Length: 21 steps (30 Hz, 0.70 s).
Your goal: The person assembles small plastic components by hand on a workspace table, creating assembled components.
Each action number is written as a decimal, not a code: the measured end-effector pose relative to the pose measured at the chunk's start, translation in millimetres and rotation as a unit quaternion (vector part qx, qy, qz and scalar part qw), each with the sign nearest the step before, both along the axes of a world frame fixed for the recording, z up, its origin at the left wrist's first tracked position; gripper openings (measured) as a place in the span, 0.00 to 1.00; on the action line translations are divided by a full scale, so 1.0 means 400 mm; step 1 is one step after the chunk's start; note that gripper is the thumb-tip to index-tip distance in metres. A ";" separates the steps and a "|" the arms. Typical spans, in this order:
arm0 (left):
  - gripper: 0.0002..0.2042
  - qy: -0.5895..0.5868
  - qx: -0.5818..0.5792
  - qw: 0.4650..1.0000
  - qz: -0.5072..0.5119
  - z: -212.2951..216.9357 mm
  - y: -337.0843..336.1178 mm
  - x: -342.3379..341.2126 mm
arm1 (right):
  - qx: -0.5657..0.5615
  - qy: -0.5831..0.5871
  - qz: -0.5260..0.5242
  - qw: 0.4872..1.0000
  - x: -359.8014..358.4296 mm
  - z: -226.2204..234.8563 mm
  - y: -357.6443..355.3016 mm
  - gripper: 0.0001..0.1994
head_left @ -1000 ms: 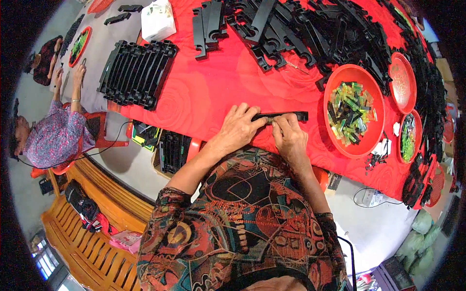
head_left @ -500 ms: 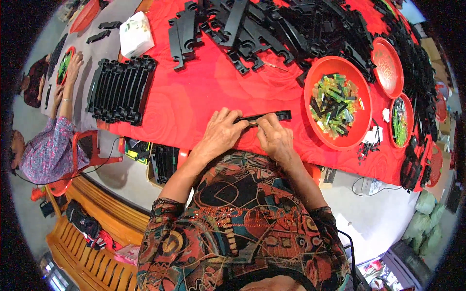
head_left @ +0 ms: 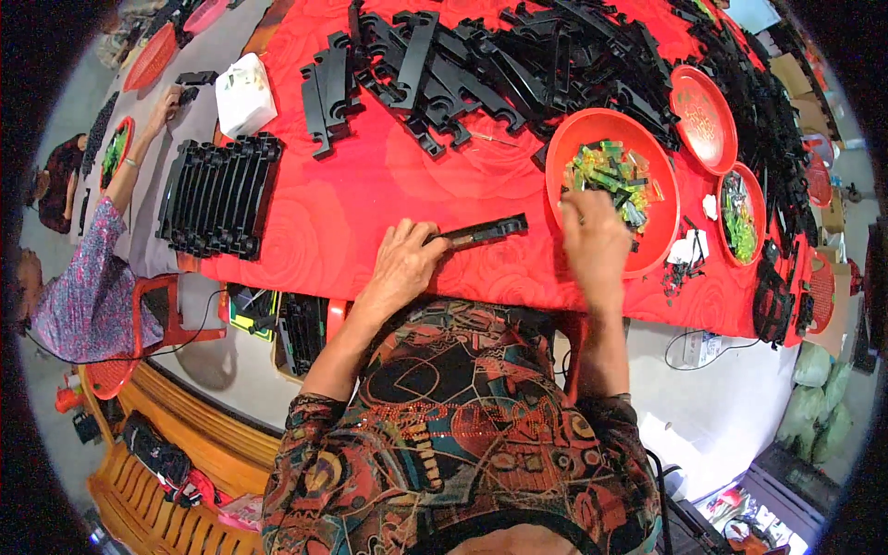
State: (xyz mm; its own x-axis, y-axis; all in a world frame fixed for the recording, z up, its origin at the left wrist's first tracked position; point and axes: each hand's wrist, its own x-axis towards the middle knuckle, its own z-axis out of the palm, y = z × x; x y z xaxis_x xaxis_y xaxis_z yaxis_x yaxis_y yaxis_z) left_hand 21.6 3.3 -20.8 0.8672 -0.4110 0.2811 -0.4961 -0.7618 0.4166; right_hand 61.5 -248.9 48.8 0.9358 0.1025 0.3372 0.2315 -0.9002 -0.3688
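My left hand (head_left: 405, 262) is closed on one end of a long black plastic bar (head_left: 487, 230) that lies on the red cloth in front of me. The bar's free end points to the right and has a rounded notch. Over the near left side of a red plastic bowl (head_left: 662, 217) is my right hand (head_left: 595, 236), slightly blurred, its fingertips pointing down at the contents and hidden from me. Small green, yellow and black plastic strips (head_left: 612, 169) fill the middle of that bowl.
Black plastic bars (head_left: 504, 65) lie heaped at the far side. A neat row of bars (head_left: 220, 196) stands at left near a white tissue pack (head_left: 246, 96). Two smaller red trays (head_left: 703, 120) are at right. Another person's arm (head_left: 139, 153) reaches over a grey table at far left.
My right hand has let go of the bar and moved right to the bowl of strips. My left hand still holds the bar. The other person's hand has moved farther away.
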 end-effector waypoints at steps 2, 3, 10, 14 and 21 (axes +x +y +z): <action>0.09 0.004 -0.023 1.000 -0.008 -0.004 -0.001 0.002 | -0.040 0.032 -0.047 0.998 0.042 0.000 -0.054 0.06; 0.09 0.001 -0.023 1.000 -0.008 -0.001 -0.003 0.002 | -0.072 0.059 -0.038 0.995 0.063 -0.022 -0.080 0.06; 0.08 -0.017 -0.004 1.000 -0.008 -0.004 -0.028 -0.003 | -0.114 0.163 -0.035 0.979 0.091 -0.072 -0.085 0.09; 0.10 0.011 0.007 1.000 -0.017 0.008 -0.027 -0.006 | -0.144 0.145 -0.041 0.978 0.096 -0.099 -0.100 0.07; 0.12 0.001 -0.023 1.000 -0.018 0.032 -0.030 -0.007 | -0.062 0.111 -0.045 0.991 0.114 -0.135 -0.132 0.08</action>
